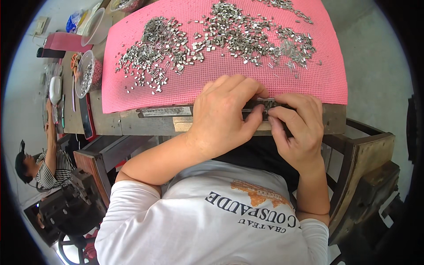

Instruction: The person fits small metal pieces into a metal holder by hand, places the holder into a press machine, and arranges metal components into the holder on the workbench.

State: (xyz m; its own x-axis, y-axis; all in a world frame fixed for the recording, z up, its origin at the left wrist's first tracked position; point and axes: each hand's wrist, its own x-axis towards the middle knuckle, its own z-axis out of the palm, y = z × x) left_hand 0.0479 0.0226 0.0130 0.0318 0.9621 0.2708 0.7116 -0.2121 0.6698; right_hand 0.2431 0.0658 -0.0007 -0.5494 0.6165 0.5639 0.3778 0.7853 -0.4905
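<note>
At the near edge of a pink mesh mat (212, 84), a long dark narrow bar (165, 111) lies along the wooden table edge. My left hand (225, 117) is closed over its right part, thumb pressed against it. My right hand (298, 128) pinches the bar's right end, where a row of small silver metal pieces (267, 103) shows between the fingers. Heaps of small silver metal pieces (168, 48) lie spread over the mat farther away.
A clear bowl of metal pieces (86, 73) and a white bowl (95, 26) stand left of the mat. Another person in a striped shirt (55, 170) sits at the far left. A wooden chair frame (366, 176) is at my right.
</note>
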